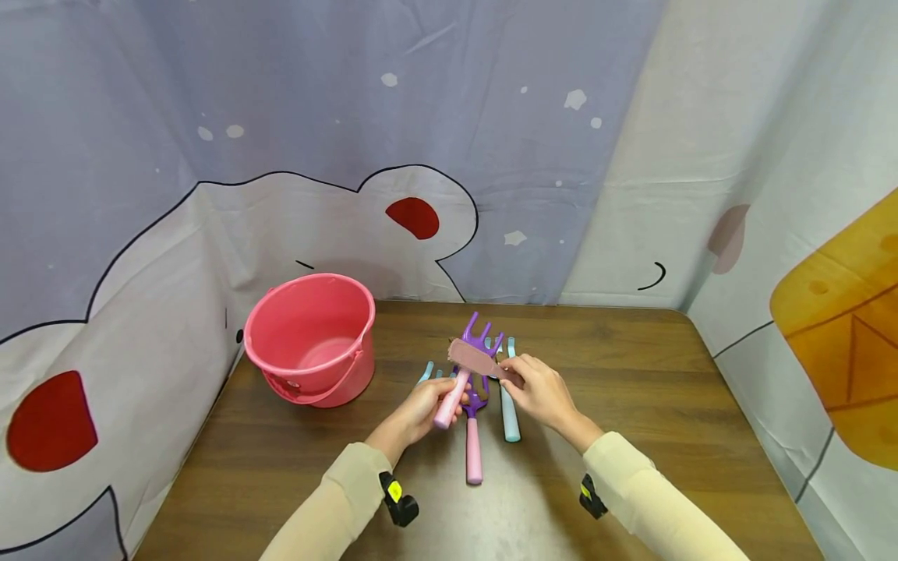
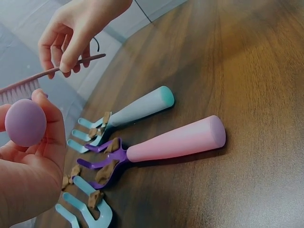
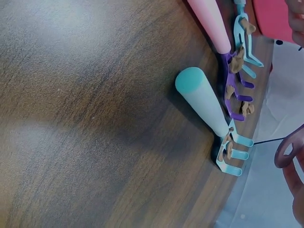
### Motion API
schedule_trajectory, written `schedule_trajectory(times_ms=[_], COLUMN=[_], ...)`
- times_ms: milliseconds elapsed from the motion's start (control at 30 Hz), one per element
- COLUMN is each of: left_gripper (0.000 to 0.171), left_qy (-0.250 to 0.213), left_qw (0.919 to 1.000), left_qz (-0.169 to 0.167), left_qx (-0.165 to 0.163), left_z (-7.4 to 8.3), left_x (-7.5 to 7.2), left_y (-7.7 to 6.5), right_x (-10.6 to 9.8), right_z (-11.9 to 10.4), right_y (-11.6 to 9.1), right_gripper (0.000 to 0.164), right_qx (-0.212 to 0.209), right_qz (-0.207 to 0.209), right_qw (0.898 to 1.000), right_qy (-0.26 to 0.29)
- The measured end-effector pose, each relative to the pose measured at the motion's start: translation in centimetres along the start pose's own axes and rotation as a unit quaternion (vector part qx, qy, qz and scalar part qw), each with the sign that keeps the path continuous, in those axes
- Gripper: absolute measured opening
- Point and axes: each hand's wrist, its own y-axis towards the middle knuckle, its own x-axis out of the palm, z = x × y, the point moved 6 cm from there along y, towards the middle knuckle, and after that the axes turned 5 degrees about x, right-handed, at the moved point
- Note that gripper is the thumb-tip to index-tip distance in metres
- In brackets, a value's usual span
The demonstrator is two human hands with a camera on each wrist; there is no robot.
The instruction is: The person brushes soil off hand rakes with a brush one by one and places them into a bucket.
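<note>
My left hand (image 1: 419,407) grips the pink handle of a small purple garden fork (image 1: 449,405), tines pointing away from me. In my right hand (image 1: 546,393) a dusty-pink brush (image 1: 471,357) is held by its handle, its head lying across the fork's neck in the head view. Pale bristles (image 2: 21,90) face down toward the fork in the left wrist view. Below the hands, another purple fork with a pink handle (image 1: 474,456) lies on the table between two light blue forks, one (image 1: 510,417) on its right. Brown clumps (image 2: 105,172) sit on the tines of these forks.
A pink bucket (image 1: 310,315) with its handle lowered stands at the back left of the wooden table (image 1: 617,366). Behind the table and along its sides hangs a printed cloth (image 1: 337,93). The table's far right corner is rounded.
</note>
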Motion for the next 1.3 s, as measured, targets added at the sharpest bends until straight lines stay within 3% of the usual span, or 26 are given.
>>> schedule_trajectory(times_ms=[933,1300], left_gripper=[0.047,0.041], left_qy=[-0.018,-0.017], left_qw=[0.9997,0.9995], left_qz=[-0.009,-0.028], left_qx=[-0.014,0.0], left_z=[-0.2,-0.3], left_x=[0.3,0.2], left_y=[-0.3,-0.4], right_x=[-0.5,-0.9], right_z=[1.8,2.3], right_y=[0.5,1.0], right_gripper=[0.018,0.017], right_qx=[0.024,0.034], right_qz=[0.012,0.021], right_qw=[0.999,0.999], right_qy=[-0.039,-0.037])
